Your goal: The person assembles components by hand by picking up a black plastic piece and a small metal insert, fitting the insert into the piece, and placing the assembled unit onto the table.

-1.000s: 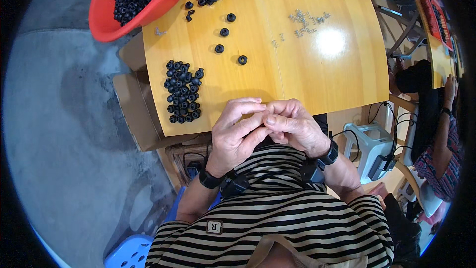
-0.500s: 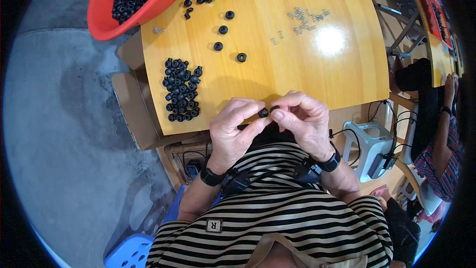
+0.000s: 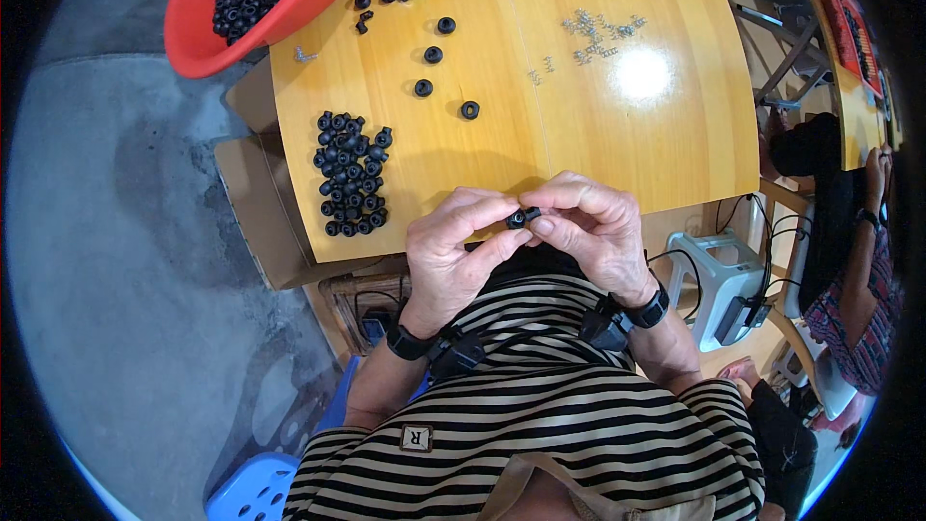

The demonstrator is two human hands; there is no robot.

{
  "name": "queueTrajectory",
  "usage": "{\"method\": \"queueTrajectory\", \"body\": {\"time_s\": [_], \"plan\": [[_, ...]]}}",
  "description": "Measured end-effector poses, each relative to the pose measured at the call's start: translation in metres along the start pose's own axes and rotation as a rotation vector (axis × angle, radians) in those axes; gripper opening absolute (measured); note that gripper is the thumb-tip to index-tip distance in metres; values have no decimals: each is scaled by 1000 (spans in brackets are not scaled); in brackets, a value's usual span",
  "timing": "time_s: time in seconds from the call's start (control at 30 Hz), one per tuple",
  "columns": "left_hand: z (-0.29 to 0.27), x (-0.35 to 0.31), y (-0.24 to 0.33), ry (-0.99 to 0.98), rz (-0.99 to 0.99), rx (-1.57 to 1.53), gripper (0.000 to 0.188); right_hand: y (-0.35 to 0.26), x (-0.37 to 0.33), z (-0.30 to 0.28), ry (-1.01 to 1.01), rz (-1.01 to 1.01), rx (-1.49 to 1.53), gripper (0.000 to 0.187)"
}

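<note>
Just in front of the table's near edge, my two hands meet at fingertip height. My left hand (image 3: 451, 246) pinches a small round black cord lock body (image 3: 516, 220) between thumb and index finger, its hole showing. Against its right side, my right hand (image 3: 593, 232) holds a smaller black plunger (image 3: 533, 213) between thumb and index finger. The two pieces touch; whether a spring sits between them is hidden. A packed block of black cord locks with plungers (image 3: 349, 174) lies on the table to the left. Single round black bodies, one of them a ring-like piece (image 3: 470, 110), lie farther away.
A red basin (image 3: 183, 43) full of black pieces stands at the far left corner of the yellow wooden table (image 3: 656, 154). Small metal springs (image 3: 590, 37) are scattered at the far right. A cardboard box (image 3: 253, 203) adjoins the left edge. Another person's arm (image 3: 858, 280) shows at far right.
The plunger now shows more clearly beside the cord lock body, and both pieces have shifted slightly right. My right index finger has moved up and left a little.
</note>
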State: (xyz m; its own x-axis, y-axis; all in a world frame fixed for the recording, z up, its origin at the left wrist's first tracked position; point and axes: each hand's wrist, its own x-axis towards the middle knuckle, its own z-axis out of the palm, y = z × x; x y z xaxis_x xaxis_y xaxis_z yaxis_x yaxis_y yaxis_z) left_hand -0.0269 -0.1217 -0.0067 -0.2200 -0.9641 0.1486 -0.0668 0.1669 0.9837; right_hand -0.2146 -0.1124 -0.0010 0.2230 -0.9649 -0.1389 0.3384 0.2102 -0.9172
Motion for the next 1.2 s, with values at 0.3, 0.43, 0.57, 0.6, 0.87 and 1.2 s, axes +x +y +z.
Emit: {"method": "queueTrajectory", "body": {"time_s": [0.3,0.43,0.57,0.6,0.87,1.2], "plan": [[1,2,0,-3,-19,15,35,-3,3,-5,-5,-63,-125,22],[1,1,-2,16,6,-5,35,-4,4,-6,-34,-96,-192,20],[1,1,1,8,-15,-31,36,0,0,-3,50,41,41,18],[1,1,2,9,-42,-47,36,-1,-1,-5,41,74,81,18],[0,1,2,-16,-36,-46,35,-9,1,-7,-1,-157,-151,16],[0,4,5,-9,15,41,34,-13,0,0,49,-233,-439,16]]}}
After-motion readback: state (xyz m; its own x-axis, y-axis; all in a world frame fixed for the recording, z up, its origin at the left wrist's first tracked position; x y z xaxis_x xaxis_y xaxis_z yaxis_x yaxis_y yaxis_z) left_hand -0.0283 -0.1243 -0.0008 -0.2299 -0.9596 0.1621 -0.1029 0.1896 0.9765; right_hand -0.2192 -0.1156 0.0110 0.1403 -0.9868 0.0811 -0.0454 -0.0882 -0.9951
